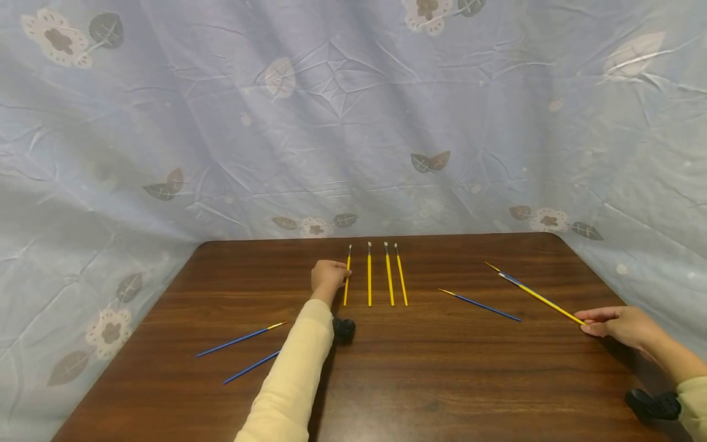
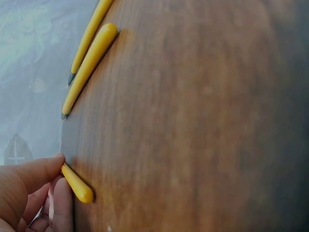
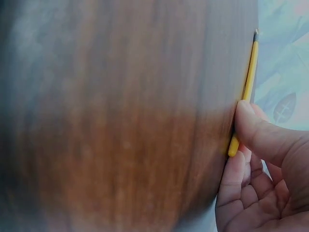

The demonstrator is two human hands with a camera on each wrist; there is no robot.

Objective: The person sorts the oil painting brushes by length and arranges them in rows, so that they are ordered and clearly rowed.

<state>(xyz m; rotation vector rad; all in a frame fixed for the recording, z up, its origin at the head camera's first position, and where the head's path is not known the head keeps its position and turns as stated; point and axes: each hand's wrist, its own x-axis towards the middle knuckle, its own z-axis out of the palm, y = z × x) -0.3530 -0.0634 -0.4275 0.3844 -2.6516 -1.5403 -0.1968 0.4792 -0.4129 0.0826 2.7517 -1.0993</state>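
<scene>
My left hand [image 1: 329, 275] pinches a yellow-handled paintbrush [image 1: 346, 288], the leftmost of a row near the table's far side. Its bristles point to the back; in the left wrist view the rounded handle end [image 2: 83, 192] sticks out past the fingertips. Over at the right, my right hand [image 1: 621, 325] pinches another yellow paintbrush [image 1: 552, 305] near its handle end, its white bristles pointing to the back left. That brush overlaps a blue paintbrush [image 1: 499, 270] in the head view. In the right wrist view, thumb and fingers hold the yellow handle [image 3: 250, 72] close over the table.
Several yellow paintbrushes [image 1: 369, 279] stand in line right of my left hand. One blue paintbrush [image 1: 486, 307] lies between that row and my right hand. Two more, an upper blue brush [image 1: 237, 339] and a lower blue brush [image 1: 251, 367], lie left. A patterned curtain [image 1: 331, 123] hangs behind the table.
</scene>
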